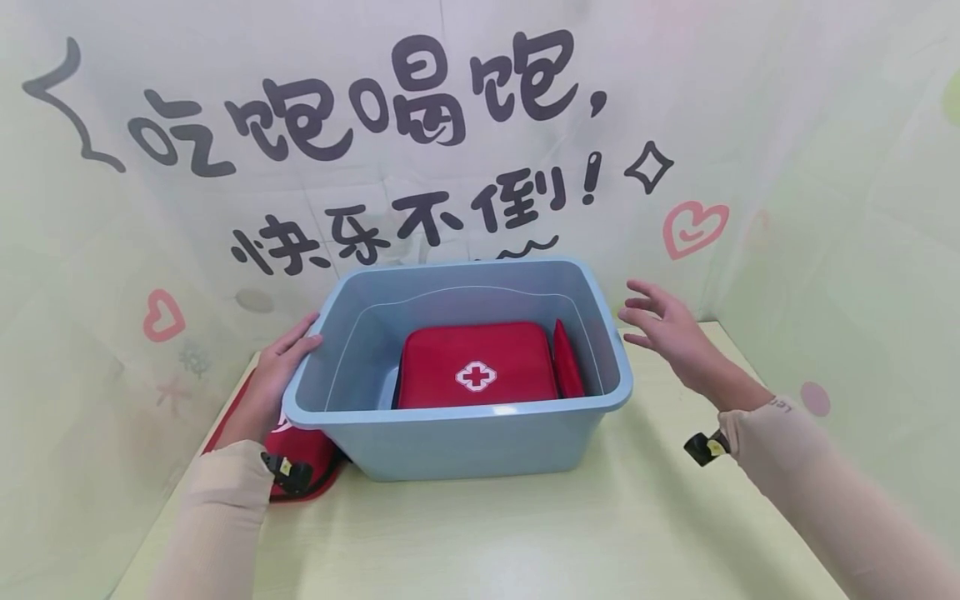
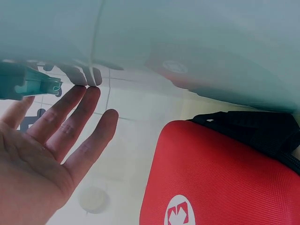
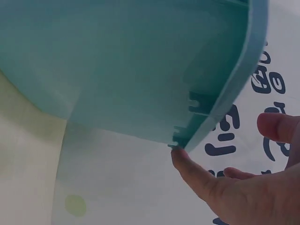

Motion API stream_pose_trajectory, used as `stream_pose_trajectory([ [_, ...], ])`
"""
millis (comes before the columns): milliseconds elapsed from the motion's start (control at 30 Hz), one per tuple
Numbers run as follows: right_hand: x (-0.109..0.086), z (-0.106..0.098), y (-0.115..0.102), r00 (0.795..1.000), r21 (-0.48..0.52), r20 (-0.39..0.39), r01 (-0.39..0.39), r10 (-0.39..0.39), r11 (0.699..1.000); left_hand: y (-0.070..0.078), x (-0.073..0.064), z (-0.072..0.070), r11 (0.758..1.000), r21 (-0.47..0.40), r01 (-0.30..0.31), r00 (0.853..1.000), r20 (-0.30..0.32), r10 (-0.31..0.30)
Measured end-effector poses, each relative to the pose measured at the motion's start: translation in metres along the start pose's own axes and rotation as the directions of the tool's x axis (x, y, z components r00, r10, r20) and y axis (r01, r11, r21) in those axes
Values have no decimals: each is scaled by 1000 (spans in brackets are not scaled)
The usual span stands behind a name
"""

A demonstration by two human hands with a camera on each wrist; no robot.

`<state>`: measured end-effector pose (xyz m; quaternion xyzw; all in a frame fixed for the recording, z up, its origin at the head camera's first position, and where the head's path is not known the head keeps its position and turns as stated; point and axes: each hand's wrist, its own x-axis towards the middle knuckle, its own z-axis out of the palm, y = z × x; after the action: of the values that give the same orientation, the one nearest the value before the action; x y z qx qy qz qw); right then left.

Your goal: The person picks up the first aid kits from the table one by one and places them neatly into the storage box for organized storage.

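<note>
A light blue plastic tub stands in the middle of the table. My left hand holds its left rim, thumb over the edge, with long fingers against the outer wall. Beside the right rim, my right hand is raised with spread, slightly bent fingers and nothing held. In the right wrist view a fingertip overlaps the rim's edge. Inside the tub lies a red first-aid case with a white cross emblem. A narrow red piece leans upright against the tub's right wall.
Another red case with black trim lies on the table at left, partly hidden by the tub and my left arm. A printed white curtain with black lettering hangs close behind and continues along both sides.
</note>
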<state>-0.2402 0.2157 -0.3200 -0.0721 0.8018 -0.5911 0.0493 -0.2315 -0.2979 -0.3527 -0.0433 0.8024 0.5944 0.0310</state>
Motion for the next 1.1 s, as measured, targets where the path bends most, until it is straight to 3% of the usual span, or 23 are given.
stream_pose_trajectory([
  [167, 3, 11, 15, 1000, -9, -19, 5, -5, 1000, 0, 1, 0, 1000, -3, 1, 1000, 1, -1],
  [533, 9, 30, 32, 999, 218, 29, 10, -17, 976, 0, 2, 0, 999, -22, 30, 1000, -2, -30],
  [800, 11, 37, 38, 997, 323, 74, -8, -17, 946, 2, 2, 1, 999, -24, 41, 999, -5, -41],
  [1100, 11, 37, 45, 994, 379, 104, -13, -29, 925, 0, 3, -1, 995, -90, 34, 999, 11, -33],
])
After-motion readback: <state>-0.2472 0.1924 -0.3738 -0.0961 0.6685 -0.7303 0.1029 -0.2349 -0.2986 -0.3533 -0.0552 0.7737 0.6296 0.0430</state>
